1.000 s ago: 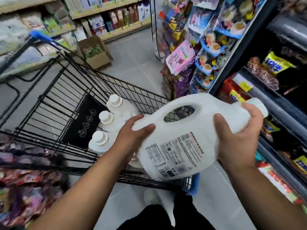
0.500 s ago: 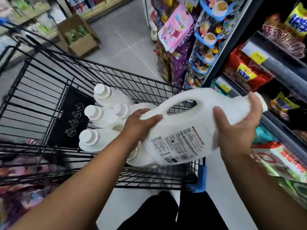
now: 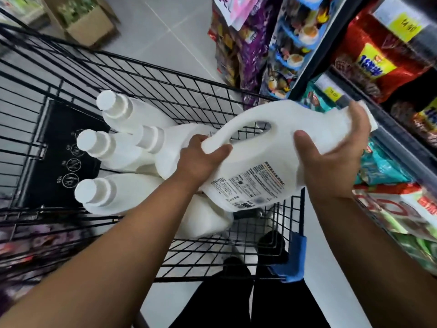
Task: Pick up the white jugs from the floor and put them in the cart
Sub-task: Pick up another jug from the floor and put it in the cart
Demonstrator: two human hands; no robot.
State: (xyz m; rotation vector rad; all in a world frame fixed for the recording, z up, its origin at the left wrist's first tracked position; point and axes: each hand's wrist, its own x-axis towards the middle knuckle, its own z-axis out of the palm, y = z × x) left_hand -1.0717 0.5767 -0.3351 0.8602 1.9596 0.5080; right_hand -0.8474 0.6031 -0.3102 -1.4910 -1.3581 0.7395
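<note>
I hold a white jug [image 3: 262, 159] with a handle and a printed label on its side, lying flat above the right end of the black wire cart [image 3: 165, 91]. My left hand [image 3: 201, 159] grips its base end near the handle. My right hand [image 3: 331, 152] wraps its neck end, hiding the cap. Several more white jugs lie in the cart with caps pointing left: one at the back [image 3: 125, 112], one in the middle [image 3: 108, 147], one at the front [image 3: 113, 195].
Store shelves with snack bags [image 3: 378, 58] run close along the right. A cardboard box [image 3: 87, 22] sits on the grey floor beyond the cart. Packaged goods fill the lower left. My dark trousers and shoes [image 3: 236, 275] are below the cart's blue-cornered near end.
The jug in my hands has come lower and further over the cart, toward the jugs lying inside. My view has tilted down, so the cart fills more of the frame.
</note>
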